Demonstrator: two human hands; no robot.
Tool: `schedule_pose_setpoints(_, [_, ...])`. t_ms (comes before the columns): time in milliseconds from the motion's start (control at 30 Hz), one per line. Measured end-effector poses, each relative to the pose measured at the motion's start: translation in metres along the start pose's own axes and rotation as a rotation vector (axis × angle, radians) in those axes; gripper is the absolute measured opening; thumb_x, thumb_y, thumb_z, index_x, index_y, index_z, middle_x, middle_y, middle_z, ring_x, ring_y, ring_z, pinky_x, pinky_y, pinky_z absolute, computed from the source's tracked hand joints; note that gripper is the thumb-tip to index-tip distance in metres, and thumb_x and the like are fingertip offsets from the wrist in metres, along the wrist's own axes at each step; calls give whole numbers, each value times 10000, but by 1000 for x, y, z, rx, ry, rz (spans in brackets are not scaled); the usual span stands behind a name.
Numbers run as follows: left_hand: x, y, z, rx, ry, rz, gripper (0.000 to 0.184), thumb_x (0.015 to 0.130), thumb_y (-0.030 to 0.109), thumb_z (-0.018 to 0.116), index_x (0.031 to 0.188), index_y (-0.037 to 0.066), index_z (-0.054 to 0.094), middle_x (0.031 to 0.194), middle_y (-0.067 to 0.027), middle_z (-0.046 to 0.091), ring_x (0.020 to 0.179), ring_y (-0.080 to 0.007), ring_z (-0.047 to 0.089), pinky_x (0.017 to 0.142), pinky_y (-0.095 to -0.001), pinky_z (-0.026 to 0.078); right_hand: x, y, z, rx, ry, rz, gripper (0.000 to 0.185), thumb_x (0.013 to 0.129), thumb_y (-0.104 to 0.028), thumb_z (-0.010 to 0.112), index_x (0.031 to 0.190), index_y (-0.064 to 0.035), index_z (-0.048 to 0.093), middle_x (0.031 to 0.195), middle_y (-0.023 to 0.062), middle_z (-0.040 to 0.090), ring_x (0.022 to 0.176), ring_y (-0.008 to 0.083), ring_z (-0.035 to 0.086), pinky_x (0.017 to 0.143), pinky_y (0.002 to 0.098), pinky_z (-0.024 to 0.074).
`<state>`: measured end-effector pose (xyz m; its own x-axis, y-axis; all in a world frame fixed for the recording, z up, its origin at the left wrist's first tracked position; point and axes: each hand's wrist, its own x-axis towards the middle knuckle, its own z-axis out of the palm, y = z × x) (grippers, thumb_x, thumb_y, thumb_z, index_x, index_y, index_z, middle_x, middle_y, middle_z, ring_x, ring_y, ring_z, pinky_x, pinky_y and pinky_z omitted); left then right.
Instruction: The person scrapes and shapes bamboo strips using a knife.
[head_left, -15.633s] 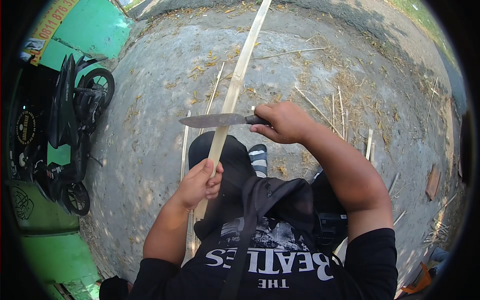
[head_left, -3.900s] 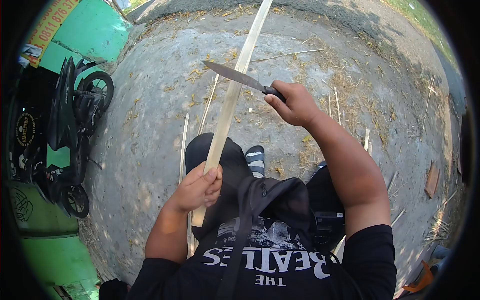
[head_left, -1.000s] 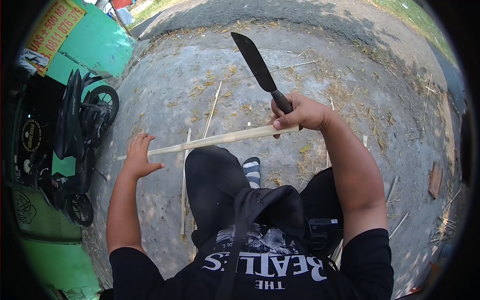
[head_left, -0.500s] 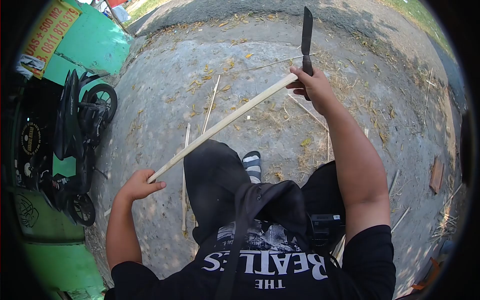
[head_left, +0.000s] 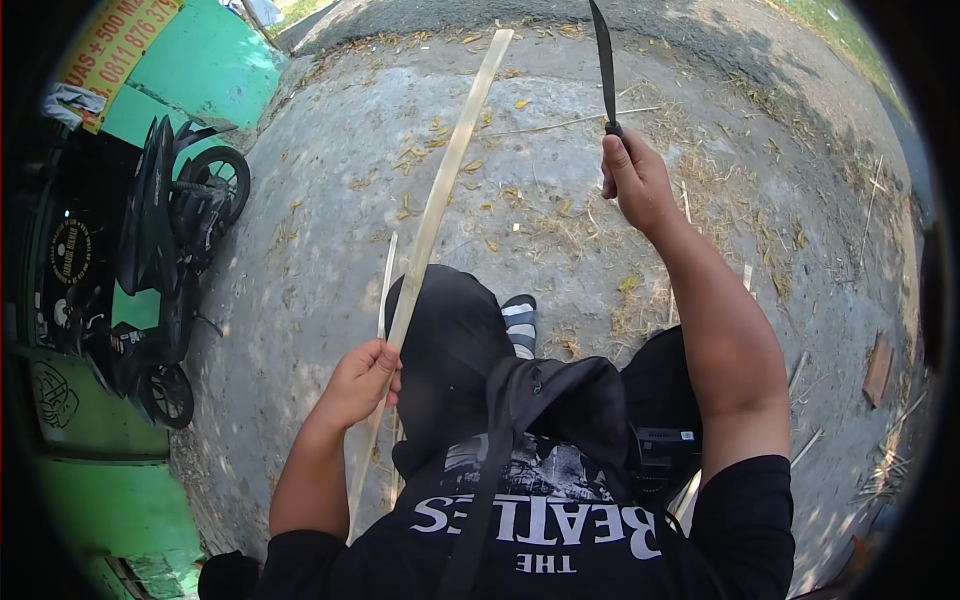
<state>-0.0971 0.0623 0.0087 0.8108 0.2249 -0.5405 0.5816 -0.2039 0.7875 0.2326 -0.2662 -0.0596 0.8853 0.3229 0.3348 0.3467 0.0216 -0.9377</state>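
Note:
A long, pale strip that looks like split bamboo [head_left: 447, 185] runs up and away from my left hand [head_left: 362, 383], whose fingers are wrapped round it. Its lower end passes behind my hand towards my left side. My right hand [head_left: 634, 180] grips the dark handle of a machete [head_left: 606, 70], its black blade pointing up and slightly left. The blade and the strip are apart. Another thin strip [head_left: 389, 275] shows on the ground just left of my knee, partly hidden by my left hand.
A dark motorcycle [head_left: 165, 230] stands at the left by a green wall [head_left: 120, 510]. Thin sticks and dry leaves [head_left: 640, 310] litter the concrete ground. A brown block [head_left: 878, 370] lies far right, near a pile of slivers [head_left: 893, 462]. A yellow banner [head_left: 120, 60] hangs upper left.
My right hand has let go of the strip's far end and moved slightly, still with the machete. My left hand has moved right, and the strip has swung more upright.

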Motion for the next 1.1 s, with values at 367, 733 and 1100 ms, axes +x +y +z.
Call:
schedule_pose_setpoints(367, [60, 57, 53, -217, -26, 126, 264, 1106, 348, 576, 1029, 96, 556, 717, 24, 551, 533, -67, 499, 490, -224, 420, -15, -34, 33, -545, -455, -251, 440, 1034, -490, 602, 994, -52, 593, 826, 212, 659, 835, 458, 655, 736, 541, 498])
schedule_pose_setpoints(733, [105, 41, 76, 35, 165, 318, 305, 1091, 355, 610, 1075, 51, 593, 695, 33, 528, 537, -39, 458, 491, -222, 387, -25, -38, 53, -669, -626, -174, 459, 1035, -527, 571, 1033, -71, 616, 853, 202, 695, 851, 452, 681, 742, 556, 522])
schedule_pose_setpoints(1100, [95, 40, 85, 210, 312, 479, 369, 1061, 334, 649, 1122, -28, 610, 703, -104, 634, 623, -171, 603, 610, -355, 490, -18, -34, 58, -725, -554, -127, 479, 1021, -554, 576, 996, -79, 630, 818, 196, 694, 837, 448, 685, 725, 561, 523])
